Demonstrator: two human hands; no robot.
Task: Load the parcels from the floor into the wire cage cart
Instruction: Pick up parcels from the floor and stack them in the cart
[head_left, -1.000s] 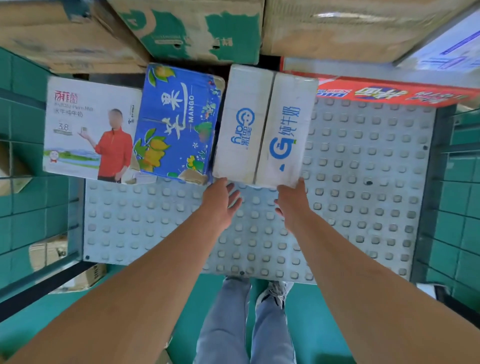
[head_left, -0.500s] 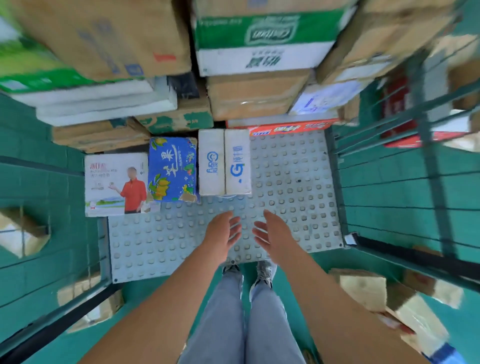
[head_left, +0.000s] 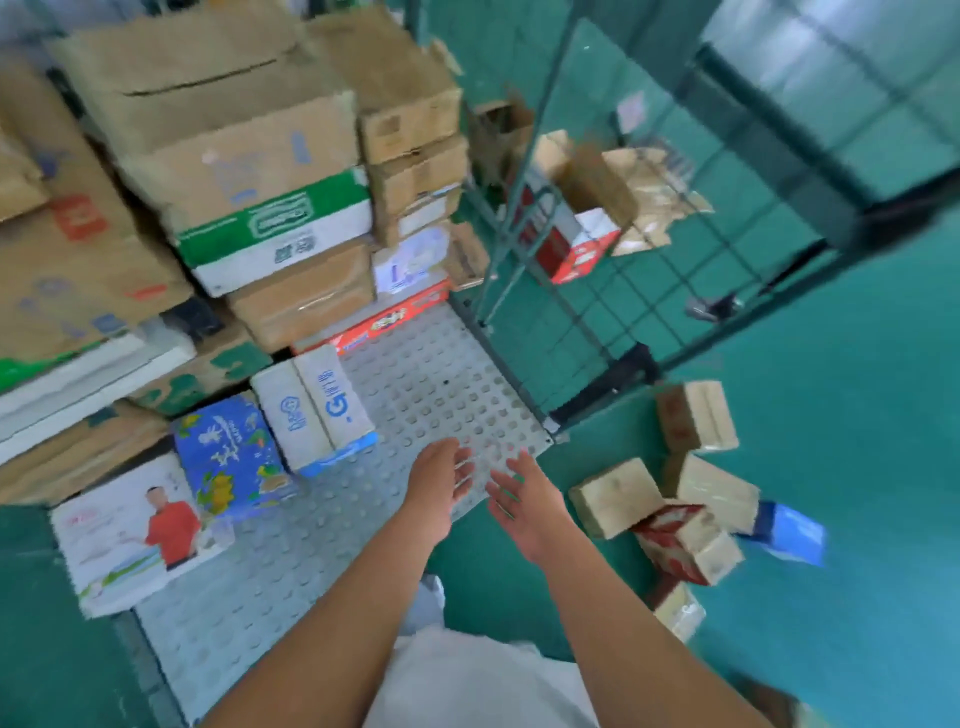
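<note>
The wire cage cart has a grey studded floor plate (head_left: 441, 374) and a green mesh side (head_left: 587, 291). On the plate lie a white milk carton with blue print (head_left: 311, 410), a blue mango carton (head_left: 228, 457) and a white carton with a pictured person (head_left: 130, 535). Brown cartons (head_left: 223, 150) are stacked at the cart's back. My left hand (head_left: 441, 483) and my right hand (head_left: 524, 504) hover empty over the plate's front right corner, fingers relaxed. Several parcels lie on the green floor at the right, among them a brown box (head_left: 615, 496) and a red-and-white box (head_left: 685, 540).
Beyond the mesh side lie more cartons, one red and white (head_left: 576, 249), and torn cardboard (head_left: 654, 197). A blue packet (head_left: 789, 532) lies past the floor parcels. Open green floor (head_left: 857, 415) stretches to the right. The frame is motion-blurred.
Both hands let go of the white milk carton and drew back toward me. The view swung to the right, bringing the floor parcels into sight.
</note>
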